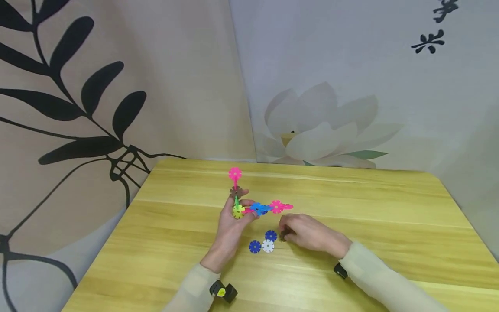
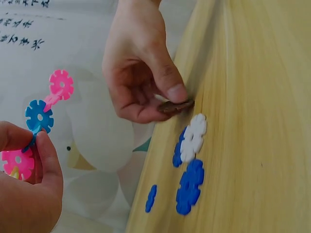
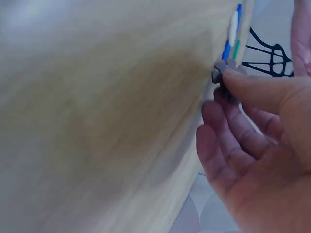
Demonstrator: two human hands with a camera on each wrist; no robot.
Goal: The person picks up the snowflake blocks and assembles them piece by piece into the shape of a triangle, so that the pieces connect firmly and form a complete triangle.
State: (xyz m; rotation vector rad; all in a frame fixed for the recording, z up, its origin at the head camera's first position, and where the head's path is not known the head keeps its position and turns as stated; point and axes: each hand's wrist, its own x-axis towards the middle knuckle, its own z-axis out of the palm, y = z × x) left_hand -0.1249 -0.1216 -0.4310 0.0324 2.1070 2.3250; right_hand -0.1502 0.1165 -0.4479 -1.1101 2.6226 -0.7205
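Note:
My left hand (image 1: pixel 231 227) holds a chain of interlocked notched plastic discs, its thumb and fingers pinching near the light blue disc (image 2: pixel 39 116). From the yellow disc (image 1: pixel 238 212), one arm rises through green and brown discs to a pink disc (image 1: pixel 235 173). The other arm runs right through pink and blue to another pink disc (image 1: pixel 276 207). Over the table to the right, my right hand (image 1: pixel 309 232) pinches a brown notched disc (image 3: pixel 223 73) between thumb and fingers. Beside it lie a white disc (image 1: pixel 267 246) and a dark blue disc (image 1: pixel 255 247), with another dark blue disc (image 1: pixel 270 235) behind.
The wooden table (image 1: pixel 370 195) stretches around both hands. Its far edge meets a wall covering (image 1: pixel 187 86) printed with dark leaves and a pale flower. A wrist camera sits at each sleeve, the left one (image 1: pixel 224 290) close above the tabletop.

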